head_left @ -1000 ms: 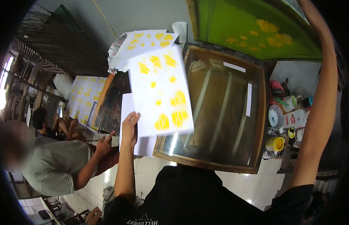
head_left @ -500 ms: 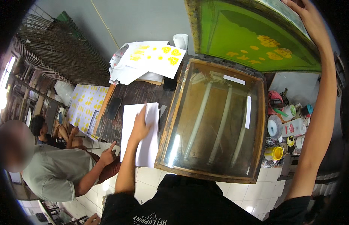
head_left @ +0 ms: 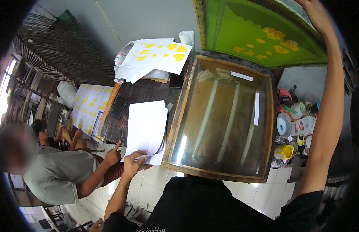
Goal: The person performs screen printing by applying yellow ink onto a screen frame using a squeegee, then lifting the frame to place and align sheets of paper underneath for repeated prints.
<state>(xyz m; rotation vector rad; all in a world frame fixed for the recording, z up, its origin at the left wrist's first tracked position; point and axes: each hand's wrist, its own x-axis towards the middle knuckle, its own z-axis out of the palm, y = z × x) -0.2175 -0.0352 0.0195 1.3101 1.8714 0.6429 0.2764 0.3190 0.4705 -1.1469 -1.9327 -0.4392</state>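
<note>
Lettering on the black cloth shirt (head_left: 195, 205) was cut off. Behind the brown wood-framed glass box (head_left: 225, 127), the right hand (head_left: 317, 14), fingertips cropped, met the green mesh screen (head_left: 241, 33), grip indeterminable. Left of the box, the left hand (head_left: 132, 164) pinched a white paper stack (head_left: 145, 123) by its near edge; dark wooden tabletop (head_left: 148, 92) lay beyond.

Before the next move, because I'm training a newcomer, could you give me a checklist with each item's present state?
1. Green screen up off the glass top: ok, tilted up.
2. Right hand at the screen's raised edge: ok, partly out of view.
3. Left hand on the white paper: ok, pinching its near edge.
4. Only one sheet lifted there: cannot tell.
5. Yellow-printed sheets off the glass top: ok, beyond and left of the paper.
</note>
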